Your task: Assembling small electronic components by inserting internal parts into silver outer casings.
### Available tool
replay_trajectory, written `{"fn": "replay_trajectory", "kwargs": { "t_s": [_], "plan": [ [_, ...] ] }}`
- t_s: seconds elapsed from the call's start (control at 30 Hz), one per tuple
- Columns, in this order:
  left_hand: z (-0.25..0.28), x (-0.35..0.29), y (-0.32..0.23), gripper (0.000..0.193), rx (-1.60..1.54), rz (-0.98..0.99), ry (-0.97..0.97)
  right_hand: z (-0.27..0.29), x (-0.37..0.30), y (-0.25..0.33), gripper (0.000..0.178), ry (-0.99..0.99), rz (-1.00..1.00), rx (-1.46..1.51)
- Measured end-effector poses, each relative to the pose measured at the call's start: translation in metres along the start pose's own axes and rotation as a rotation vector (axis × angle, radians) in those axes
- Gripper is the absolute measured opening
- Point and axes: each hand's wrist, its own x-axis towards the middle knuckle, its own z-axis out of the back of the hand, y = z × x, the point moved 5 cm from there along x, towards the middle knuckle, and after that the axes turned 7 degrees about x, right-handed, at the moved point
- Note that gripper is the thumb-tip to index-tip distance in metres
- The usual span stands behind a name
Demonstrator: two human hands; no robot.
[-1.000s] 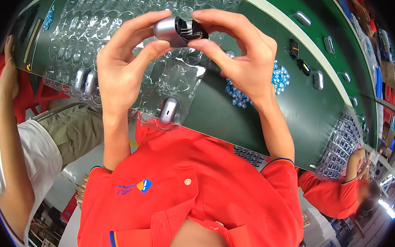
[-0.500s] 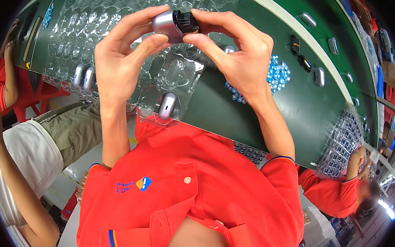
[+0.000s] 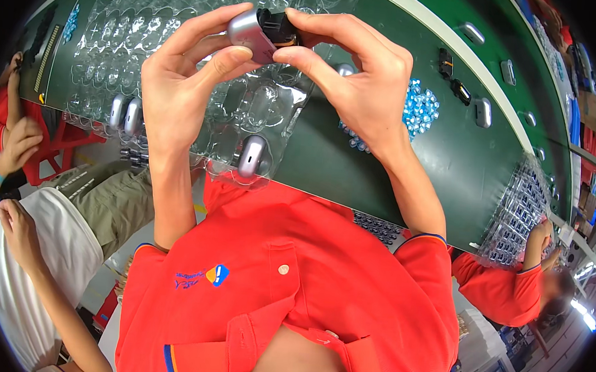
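Note:
Above the far part of the table, my left hand (image 3: 181, 87) pinches a glossy grey, rounded case shell (image 3: 247, 33) between thumb and fingers. It looks like the shell of an earbud charging case. My right hand (image 3: 369, 81) grips a black insert (image 3: 280, 29) that sits partly in the shell's open side. Fingertips cover the insert's right end. Below my left hand, a finished-looking grey case (image 3: 251, 156) lies in the clear plastic tray (image 3: 275, 109). Two more grey cases (image 3: 125, 114) stand side by side farther left.
Blue bead-like pieces (image 3: 420, 111) lie in a pile behind my right wrist. On the green table (image 3: 442, 167) are black parts (image 3: 461, 91) and a grey case (image 3: 483, 112). More cases (image 3: 472, 33) rest beyond the pale rail. Co-workers sit left and right; a filled tray (image 3: 515, 213) stands at right.
The shell has turned in my left hand, showing more of its face, and the black insert has shifted slightly left. Cases beyond the rail have slid toward the right. A left co-worker's hands have risen.

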Motion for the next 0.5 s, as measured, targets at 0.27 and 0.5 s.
{"fn": "replay_trajectory", "kwargs": {
  "t_s": [0.27, 0.5],
  "plan": [
    [0.009, 0.002, 0.01, 0.039, -0.048, 0.023, 0.04, -0.01, 0.003, -0.033, 0.034, 0.157, -0.462, 0.635],
    [0.01, 0.008, 0.008, 0.035, 0.243, -0.275, 0.197, -0.033, -0.012, -0.028, 0.039, 0.404, -0.646, 1.149]
  ]
}}
